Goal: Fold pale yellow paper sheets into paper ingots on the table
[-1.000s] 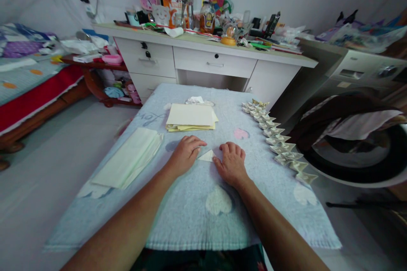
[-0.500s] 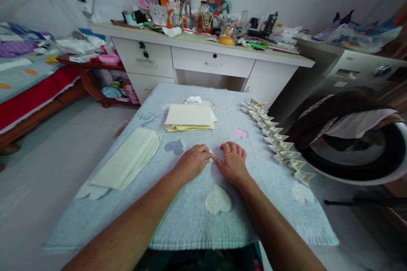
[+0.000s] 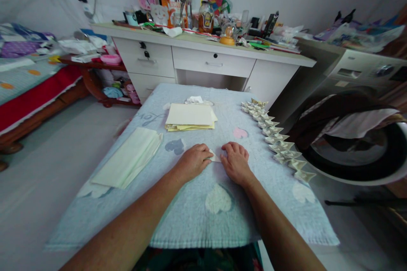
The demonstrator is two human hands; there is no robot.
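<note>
A small folded piece of white paper lies on the cloth-covered table, pointing right. My left hand is closed on its left part, and the fingers hide much of it. My right hand rests palm down just to the right, fingers apart and slightly bent, its thumb at the paper's right tip. Beyond my hands sits a stack of cream and yellow paper sheets. To the left lies a pile of long, pale folded sheets. Several folded paper pieces with pointed ends form a row along the right.
The light blue cloth with heart patterns covers the table. Behind it stands a white desk crowded with jars and packets. A washing machine with laundry in its open door is at right; a bed is at left.
My right thumb has slid right, away from my left fingers, so more of the small folded paper shows between my hands. My left hand has stayed almost in place.
</note>
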